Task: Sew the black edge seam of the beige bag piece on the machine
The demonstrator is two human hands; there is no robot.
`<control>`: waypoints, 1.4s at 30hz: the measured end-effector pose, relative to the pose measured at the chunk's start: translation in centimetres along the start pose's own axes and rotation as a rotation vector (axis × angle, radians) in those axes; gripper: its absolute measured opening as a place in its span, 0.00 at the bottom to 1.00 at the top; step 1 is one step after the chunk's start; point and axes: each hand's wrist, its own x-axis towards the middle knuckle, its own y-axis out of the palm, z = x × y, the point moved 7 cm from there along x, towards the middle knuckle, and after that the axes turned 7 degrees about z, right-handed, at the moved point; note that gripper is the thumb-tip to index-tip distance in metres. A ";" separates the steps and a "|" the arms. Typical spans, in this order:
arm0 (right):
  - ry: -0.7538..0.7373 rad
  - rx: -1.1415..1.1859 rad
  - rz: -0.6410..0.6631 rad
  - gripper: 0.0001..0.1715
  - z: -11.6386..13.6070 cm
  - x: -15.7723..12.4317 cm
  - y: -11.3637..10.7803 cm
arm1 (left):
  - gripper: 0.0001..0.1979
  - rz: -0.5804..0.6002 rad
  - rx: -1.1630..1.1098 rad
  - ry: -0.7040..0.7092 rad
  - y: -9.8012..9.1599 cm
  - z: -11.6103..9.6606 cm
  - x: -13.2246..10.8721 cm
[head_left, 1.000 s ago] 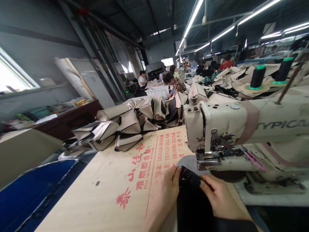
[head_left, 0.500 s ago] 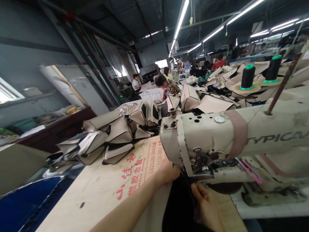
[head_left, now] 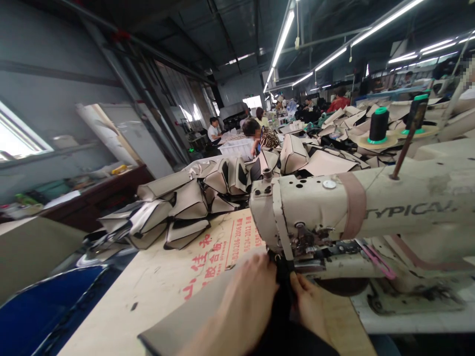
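"Head view, and I'm reading it from afar: what do the hands have?"

"The left hand and the right hand are both closed, pinching a black fabric piece from either side, just in front of the sewing machine."

"How would it handle, and where should I take hold?"

"I'd judge it soft, light and pliable. I'd grip it close to the presser foot, where the fingers already sit, rather than by the lower part."

"What does it look like?"

"It's matte black, bunched into a narrow fold, and hangs down out of view. I can't tell whether the foot has caught it."

"What's around it?"

"Left of the machine, a table is covered by a beige, red-printed board. Beyond the machine lie heaps of beige-and-black bag panels."
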 end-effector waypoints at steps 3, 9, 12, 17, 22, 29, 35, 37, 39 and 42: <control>-0.003 -0.033 0.004 0.24 0.2 0.0 -0.2 | 0.08 0.232 0.071 0.057 5.5 -1.0 -4.9; -0.022 -0.065 0.031 0.24 0.0 0.0 -0.3 | 0.19 -0.126 0.133 -0.335 6.7 1.0 -3.1; -0.029 -0.078 0.024 0.26 -0.2 0.2 -0.5 | 0.25 -0.118 0.152 -0.426 6.4 1.0 -0.9; -0.009 -0.043 0.034 0.29 -0.2 0.2 -0.3 | 0.34 -0.091 0.226 -0.491 6.2 0.5 0.4; 0.011 0.023 0.042 0.27 -0.2 -0.1 0.1 | 0.26 -0.072 0.143 -0.497 6.3 1.4 0.7; 0.061 0.013 -0.068 0.27 -1.1 -0.5 0.0 | 0.21 -0.087 -0.362 -0.428 8.1 4.8 0.9; 0.055 -0.016 -0.107 0.26 -1.0 -0.5 0.5 | 0.22 -0.082 -0.463 -0.416 8.6 6.2 1.7; 0.034 -0.052 -0.105 0.25 -0.7 -0.5 0.6 | 0.22 -0.097 -0.491 -0.409 8.5 6.2 1.8; 0.016 -0.104 -0.084 0.25 -0.3 -0.5 0.5 | 0.22 -0.113 -0.530 -0.383 8.1 6.0 1.9; 0.001 -0.213 -0.009 0.25 0.3 -0.3 0.3 | 0.21 -0.104 -0.563 -0.353 7.7 5.8 1.9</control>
